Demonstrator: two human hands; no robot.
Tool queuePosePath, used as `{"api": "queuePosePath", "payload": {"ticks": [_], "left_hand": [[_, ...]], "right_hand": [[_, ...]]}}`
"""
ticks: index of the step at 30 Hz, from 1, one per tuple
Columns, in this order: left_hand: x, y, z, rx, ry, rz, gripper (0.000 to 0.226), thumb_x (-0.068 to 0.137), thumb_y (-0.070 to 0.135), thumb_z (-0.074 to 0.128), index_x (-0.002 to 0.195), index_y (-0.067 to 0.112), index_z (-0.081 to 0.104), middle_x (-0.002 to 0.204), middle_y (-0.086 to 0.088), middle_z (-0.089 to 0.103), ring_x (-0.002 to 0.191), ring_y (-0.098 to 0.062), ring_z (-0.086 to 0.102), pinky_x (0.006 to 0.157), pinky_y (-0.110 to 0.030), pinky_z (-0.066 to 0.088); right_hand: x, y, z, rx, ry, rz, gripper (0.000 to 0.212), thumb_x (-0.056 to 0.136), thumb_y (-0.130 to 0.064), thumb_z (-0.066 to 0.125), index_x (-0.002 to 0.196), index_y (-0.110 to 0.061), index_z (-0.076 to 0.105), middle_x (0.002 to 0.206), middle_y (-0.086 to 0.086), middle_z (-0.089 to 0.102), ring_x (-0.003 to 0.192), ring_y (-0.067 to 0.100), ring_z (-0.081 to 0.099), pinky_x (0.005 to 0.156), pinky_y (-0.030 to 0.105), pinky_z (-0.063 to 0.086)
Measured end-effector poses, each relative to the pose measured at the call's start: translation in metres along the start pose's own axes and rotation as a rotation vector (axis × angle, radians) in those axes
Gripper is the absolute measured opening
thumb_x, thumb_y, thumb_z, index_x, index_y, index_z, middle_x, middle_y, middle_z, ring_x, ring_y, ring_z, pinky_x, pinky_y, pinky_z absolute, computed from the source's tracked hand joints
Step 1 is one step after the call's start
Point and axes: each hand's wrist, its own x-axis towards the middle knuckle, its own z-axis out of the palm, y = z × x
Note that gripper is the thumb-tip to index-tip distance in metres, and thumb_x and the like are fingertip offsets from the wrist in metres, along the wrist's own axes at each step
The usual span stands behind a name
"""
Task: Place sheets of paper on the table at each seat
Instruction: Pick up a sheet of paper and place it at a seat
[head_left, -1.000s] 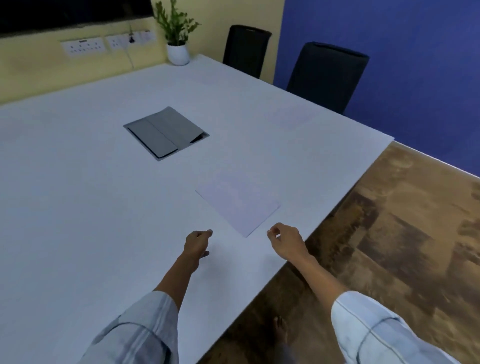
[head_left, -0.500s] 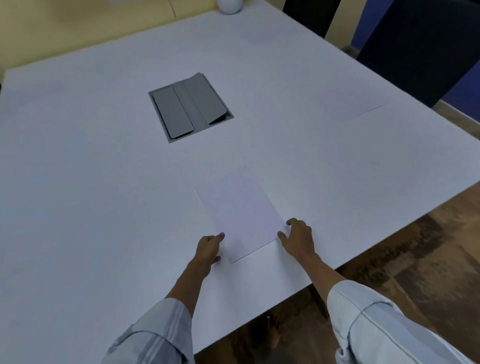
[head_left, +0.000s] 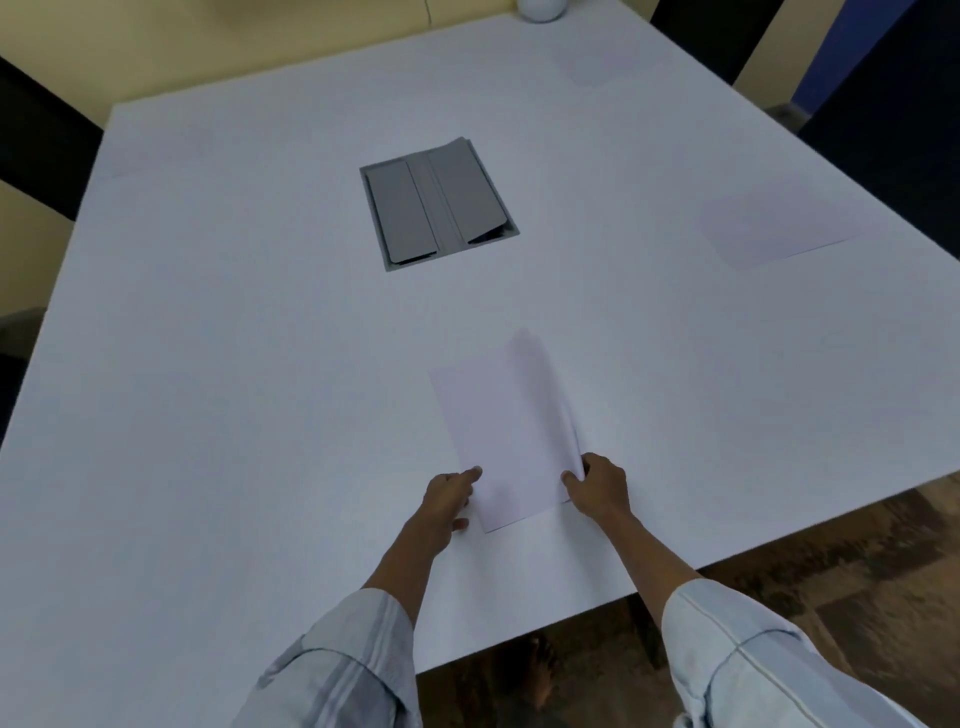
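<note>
A white sheet of paper (head_left: 506, 431) lies on the white table (head_left: 234, 364) near its front edge, right in front of me. My left hand (head_left: 447, 499) touches the sheet's left edge with a straight index finger. My right hand (head_left: 597, 488) pinches the sheet's right edge, which is lifted and curled up off the table. Another sheet (head_left: 774, 228) lies flat at the right side. A third, faint sheet (head_left: 602, 65) lies at the far end.
A grey cable hatch (head_left: 436, 202) is set into the middle of the table. Dark chairs stand at the right (head_left: 883, 104) and the left (head_left: 36, 145). A white pot (head_left: 540, 8) sits at the far edge. Wooden floor (head_left: 857, 597) shows below the front edge.
Both hands have reached forward onto the sheet. The right hand has taken hold of its right edge and lifted it. The view has swung left and down.
</note>
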Motion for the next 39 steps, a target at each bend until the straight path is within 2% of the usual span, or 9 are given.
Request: {"api": "queuePosePath", "payload": {"ticks": [4,7,10,14,18,23,26,30,39], "left_hand": [[-0.011,-0.009,-0.015,0.036,0.021,0.015,0.040,0.091,0.033,0.066,0.116,0.004,0.056,0.111,-0.013,0.059,0.095,-0.024,0.053,0.073,-0.035,0.046],[-0.019,-0.016,-0.034,0.069,0.057,0.062,0.033,0.090,0.035,0.066,0.099,0.007,0.051,0.091,-0.010,0.054,0.082,-0.023,0.051,0.067,-0.034,0.044],[-0.032,-0.018,-0.057,-0.014,0.018,0.069,0.040,0.089,0.035,0.068,0.109,0.003,0.056,0.104,-0.008,0.065,0.097,-0.025,0.065,0.074,-0.037,0.055],[-0.054,-0.021,-0.102,-0.133,-0.045,0.169,0.027,0.093,0.019,0.064,0.117,0.009,0.064,0.109,-0.005,0.073,0.096,-0.022,0.071,0.067,-0.033,0.058],[-0.082,-0.029,-0.163,-0.155,0.055,0.325,0.021,0.092,0.009,0.062,0.111,0.016,0.068,0.105,-0.002,0.075,0.086,-0.017,0.073,0.059,-0.027,0.057],[-0.126,-0.051,-0.265,-0.138,0.122,0.491,0.023,0.093,0.008,0.062,0.115,0.014,0.068,0.109,-0.005,0.075,0.094,-0.020,0.074,0.079,-0.034,0.060],[-0.151,-0.066,-0.333,-0.126,0.174,0.563,0.023,0.094,0.012,0.062,0.115,0.021,0.067,0.110,-0.001,0.075,0.097,-0.018,0.073,0.084,-0.036,0.059],[-0.186,-0.089,-0.419,-0.105,0.276,0.646,0.024,0.095,0.017,0.060,0.116,0.029,0.063,0.109,0.011,0.072,0.094,-0.007,0.071,0.073,-0.021,0.058],[-0.246,-0.125,-0.590,-0.177,0.447,0.761,0.022,0.094,0.011,0.061,0.100,0.031,0.068,0.096,0.009,0.077,0.087,-0.013,0.074,0.068,-0.024,0.058]], "right_hand": [[-0.011,-0.008,-0.002,0.413,-0.087,0.110,0.011,0.091,-0.009,0.064,0.100,-0.004,0.067,0.107,0.017,0.071,0.083,0.032,0.074,0.076,0.042,0.064],[-0.034,-0.015,-0.004,0.741,-0.175,0.138,0.019,0.092,0.002,0.065,0.110,-0.003,0.064,0.114,0.018,0.067,0.086,0.028,0.073,0.064,0.026,0.063],[-0.064,-0.021,-0.001,0.873,-0.249,0.131,0.023,0.093,0.003,0.066,0.114,-0.006,0.064,0.116,0.018,0.067,0.099,0.033,0.069,0.066,0.026,0.062],[-0.105,-0.035,0.014,0.832,-0.352,0.055,0.028,0.092,-0.002,0.069,0.115,-0.018,0.065,0.112,0.010,0.071,0.101,0.032,0.070,0.069,0.032,0.063],[-0.140,-0.060,0.044,0.693,-0.466,-0.069,0.041,0.082,-0.013,0.082,0.116,-0.026,0.065,0.102,-0.007,0.078,0.093,0.017,0.076,0.070,0.029,0.062],[-0.180,-0.131,0.090,0.600,-0.576,-0.237,0.049,0.072,-0.044,0.083,0.116,-0.027,0.070,0.111,-0.007,0.078,0.098,0.015,0.076,0.073,0.029,0.061],[-0.206,-0.183,0.128,0.618,-0.557,-0.326,0.034,0.083,-0.035,0.077,0.114,-0.022,0.072,0.108,-0.001,0.079,0.096,0.020,0.077,0.070,0.032,0.062],[-0.257,-0.246,0.185,0.618,-0.499,-0.448,0.016,0.092,-0.023,0.072,0.106,-0.019,0.077,0.103,0.004,0.080,0.091,0.023,0.078,0.068,0.026,0.061],[-0.366,-0.346,0.305,0.622,-0.500,-0.592,0.015,0.093,-0.025,0.071,0.105,-0.019,0.077,0.101,0.001,0.080,0.092,0.022,0.077,0.078,0.036,0.061]]}}
